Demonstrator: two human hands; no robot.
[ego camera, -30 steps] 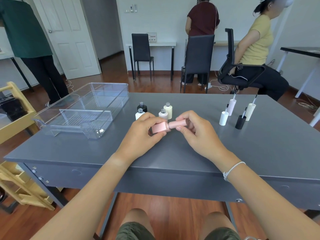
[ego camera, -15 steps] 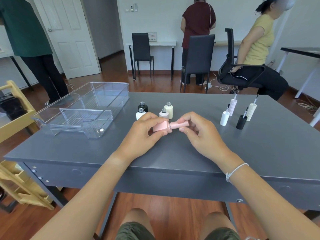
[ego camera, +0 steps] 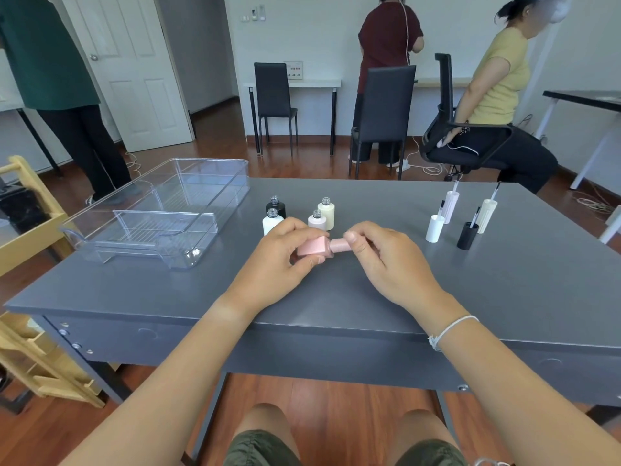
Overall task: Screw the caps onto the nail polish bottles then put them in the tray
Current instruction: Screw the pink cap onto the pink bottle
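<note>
1. The pale pink square-bodied nail polish bottle [ego camera: 314,247] is held just above the grey table [ego camera: 504,280], lying on its side, with its long axis running left to right across the person's front.
2. Its matching pink cylindrical cap [ego camera: 338,245] sits at the bottle's right end, meeting the neck; how far it is threaded on cannot be told.
3. The left hand [ego camera: 285,260] curls its fingers and thumb round the bottle body, steadying it.
4. The right hand [ego camera: 379,255] pinches the cap between thumb and fingertips. Cap and bottle share one axis, so the twist is probably the right hand's work, the left only bracing.
5. Just behind the hands stand four uncapped bottles: black [ego camera: 276,206], white [ego camera: 272,222], pale pink [ego camera: 317,221] and cream [ego camera: 326,213].
6. To the right, well apart from the bottles, four brush caps stand upside down: two white [ego camera: 434,228] [ego camera: 450,201], a cream [ego camera: 487,215] and a black [ego camera: 467,235].
7. The clear plastic tray [ego camera: 174,213] lies to the left, nearer the left hand, which I judge better placed to set the bottle in it.
</note>
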